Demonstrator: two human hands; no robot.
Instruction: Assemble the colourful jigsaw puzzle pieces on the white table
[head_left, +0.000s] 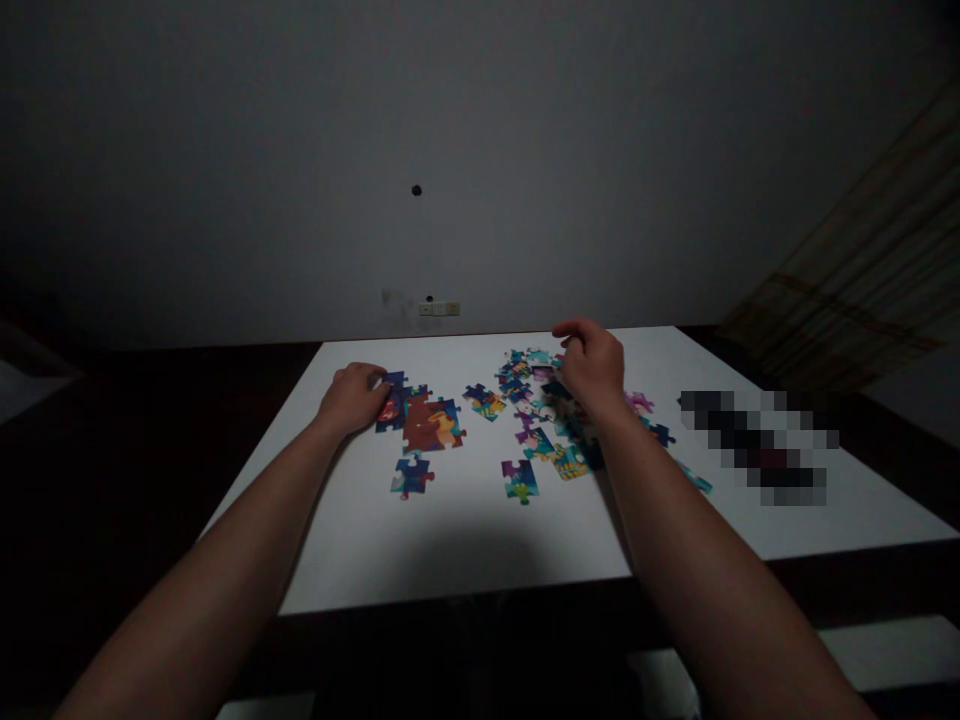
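Observation:
My left hand [354, 396] rests at the left edge of a joined patch of jigsaw puzzle pieces [433, 428], brown, orange and dark blue. Its thumb and index finger curl onto a dark blue puzzle piece [395, 380] at that edge. Above the right-hand pile of loose puzzle pieces [514, 388] hovers my right hand [594, 362], index finger bent out to the left and apart from the thumb. Nothing shows between those fingers. The hand and forearm hide part of the pile.
Single pieces lie nearer me: a blue one [412, 477] and a purple-green one [520, 481]. A yellow-blue piece [486, 402] sits between patch and pile. A blurred-out dark object [757, 447] lies on the right of the white table [465, 555]. Behind is a grey wall with sockets [439, 309].

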